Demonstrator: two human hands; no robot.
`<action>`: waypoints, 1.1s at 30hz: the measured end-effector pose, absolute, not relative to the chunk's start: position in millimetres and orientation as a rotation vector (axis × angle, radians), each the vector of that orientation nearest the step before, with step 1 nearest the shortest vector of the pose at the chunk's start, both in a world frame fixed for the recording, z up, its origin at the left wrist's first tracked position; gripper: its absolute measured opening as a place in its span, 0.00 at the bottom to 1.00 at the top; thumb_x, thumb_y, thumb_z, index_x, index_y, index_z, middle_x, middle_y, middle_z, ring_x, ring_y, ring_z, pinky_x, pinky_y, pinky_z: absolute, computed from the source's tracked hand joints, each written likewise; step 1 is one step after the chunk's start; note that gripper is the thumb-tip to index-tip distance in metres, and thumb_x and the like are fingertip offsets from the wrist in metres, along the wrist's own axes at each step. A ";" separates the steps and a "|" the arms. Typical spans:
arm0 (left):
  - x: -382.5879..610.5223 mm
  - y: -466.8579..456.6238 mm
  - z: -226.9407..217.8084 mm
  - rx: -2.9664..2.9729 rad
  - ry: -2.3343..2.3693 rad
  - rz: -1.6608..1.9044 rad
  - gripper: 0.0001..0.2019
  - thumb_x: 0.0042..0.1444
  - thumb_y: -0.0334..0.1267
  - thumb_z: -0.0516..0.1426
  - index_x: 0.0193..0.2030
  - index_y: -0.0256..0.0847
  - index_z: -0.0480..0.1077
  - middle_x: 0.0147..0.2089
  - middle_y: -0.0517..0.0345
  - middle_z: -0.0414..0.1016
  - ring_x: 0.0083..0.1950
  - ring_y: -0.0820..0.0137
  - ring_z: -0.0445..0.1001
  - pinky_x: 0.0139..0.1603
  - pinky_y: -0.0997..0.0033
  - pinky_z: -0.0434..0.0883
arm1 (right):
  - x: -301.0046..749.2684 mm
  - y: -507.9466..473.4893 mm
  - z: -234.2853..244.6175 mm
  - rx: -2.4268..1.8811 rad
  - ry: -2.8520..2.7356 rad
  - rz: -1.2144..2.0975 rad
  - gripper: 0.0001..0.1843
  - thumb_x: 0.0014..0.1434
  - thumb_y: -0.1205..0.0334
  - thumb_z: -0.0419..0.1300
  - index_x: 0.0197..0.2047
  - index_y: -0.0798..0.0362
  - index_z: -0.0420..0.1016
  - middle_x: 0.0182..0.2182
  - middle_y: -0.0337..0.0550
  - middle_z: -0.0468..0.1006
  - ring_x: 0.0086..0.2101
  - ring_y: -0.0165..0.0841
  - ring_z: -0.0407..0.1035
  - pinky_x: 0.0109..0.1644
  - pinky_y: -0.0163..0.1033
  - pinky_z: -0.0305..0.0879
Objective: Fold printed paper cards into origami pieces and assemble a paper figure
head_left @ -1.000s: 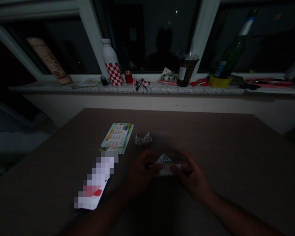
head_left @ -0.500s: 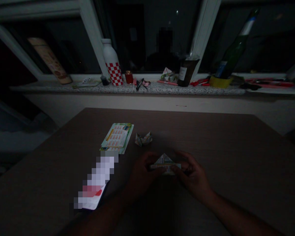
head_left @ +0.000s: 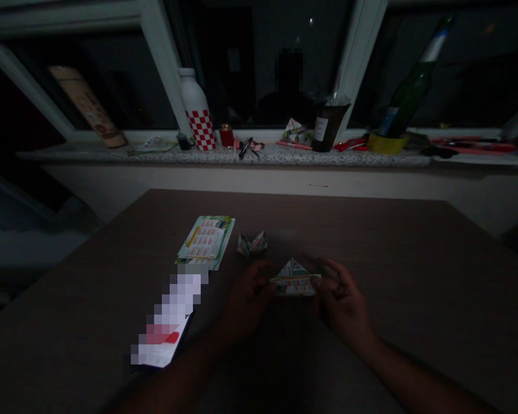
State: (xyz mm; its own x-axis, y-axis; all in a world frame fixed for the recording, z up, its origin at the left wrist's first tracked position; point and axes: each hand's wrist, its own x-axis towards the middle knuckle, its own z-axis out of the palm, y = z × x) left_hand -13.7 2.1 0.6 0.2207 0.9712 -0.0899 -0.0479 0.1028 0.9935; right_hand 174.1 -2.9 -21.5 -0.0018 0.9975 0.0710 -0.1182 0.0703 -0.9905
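Note:
A piece of folded printed paper [head_left: 295,284], with a peaked top and a straight band below, is held up over the table between both hands. My left hand [head_left: 251,293] pinches its left end between thumb and fingers. At the right end, my right hand [head_left: 340,296] grips it with the thumb in front and the fingers behind. Beyond my left hand, a small folded paper shape [head_left: 252,244] with two raised points stands on the table. To the left lies a stack of printed calendar sheets [head_left: 206,238].
A phone [head_left: 166,351] with a lit, partly blurred screen lies left on the brown table [head_left: 392,247]. Along the stone windowsill [head_left: 155,158] stand a checkered bottle [head_left: 202,126], a tan flask [head_left: 88,109], a dark cup [head_left: 327,129] and a green bottle [head_left: 410,89].
Both thumbs have slid outward from the middle of the folded paper to its ends, uncovering its front. The paper has moved slightly up and to the right.

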 end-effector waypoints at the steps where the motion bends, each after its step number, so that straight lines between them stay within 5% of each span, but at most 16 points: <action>1: -14.4 2.2 0.2 1.191 1.041 1.000 0.15 0.57 0.37 0.57 0.50 0.42 0.62 0.42 0.54 0.78 0.45 0.62 0.78 0.45 0.62 0.72 | 174.5 -2.8 -22.2 -1.068 -1.157 1.210 0.25 0.59 0.50 0.60 0.56 0.50 0.60 0.14 0.30 0.71 0.14 0.26 0.61 0.18 0.29 0.54; 9: -17.5 4.2 -3.8 1.114 1.012 0.981 0.23 0.55 0.40 0.59 0.56 0.42 0.58 0.44 0.51 0.78 0.45 0.60 0.77 0.46 0.60 0.72 | 176.8 -0.7 -28.1 -1.087 -1.115 1.230 0.24 0.59 0.48 0.58 0.55 0.49 0.62 0.17 0.32 0.72 0.15 0.27 0.62 0.18 0.30 0.56; 13: -14.5 3.3 -1.0 1.072 1.077 0.975 0.28 0.49 0.40 0.64 0.55 0.40 0.60 0.41 0.51 0.79 0.41 0.61 0.78 0.41 0.65 0.72 | 176.7 -1.0 -30.5 -1.102 -1.215 1.152 0.17 0.61 0.48 0.56 0.46 0.51 0.68 0.14 0.32 0.70 0.14 0.27 0.61 0.17 0.30 0.55; 19: -10.7 0.6 7.3 1.190 1.185 0.826 0.13 0.48 0.42 0.64 0.37 0.35 0.75 0.37 0.52 0.80 0.38 0.63 0.76 0.36 0.70 0.69 | 178.4 -2.6 -30.5 -1.105 -1.438 0.961 0.09 0.59 0.55 0.59 0.37 0.51 0.76 0.22 0.40 0.77 0.20 0.29 0.69 0.22 0.32 0.65; 27: -13.4 1.8 9.7 1.159 1.242 0.908 0.12 0.47 0.42 0.64 0.35 0.35 0.76 0.34 0.54 0.79 0.35 0.66 0.75 0.34 0.72 0.67 | 178.5 2.2 -22.8 -1.127 -1.481 0.739 0.05 0.54 0.61 0.64 0.34 0.50 0.82 0.30 0.42 0.82 0.29 0.34 0.75 0.33 0.36 0.72; 33: -13.1 0.5 10.0 1.185 1.246 0.908 0.12 0.47 0.42 0.64 0.35 0.35 0.76 0.33 0.55 0.79 0.33 0.67 0.74 0.32 0.73 0.67 | 178.6 3.0 -22.2 -1.122 -1.530 0.780 0.06 0.55 0.60 0.64 0.36 0.49 0.82 0.30 0.42 0.82 0.28 0.33 0.75 0.31 0.35 0.72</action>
State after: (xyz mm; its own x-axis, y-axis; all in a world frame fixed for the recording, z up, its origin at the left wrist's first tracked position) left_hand -13.1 0.5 10.0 0.1420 0.9677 -0.2085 0.0981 0.1958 0.9757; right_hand 178.6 3.0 -22.2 -0.0246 0.9335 0.3576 0.2593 0.3515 -0.8996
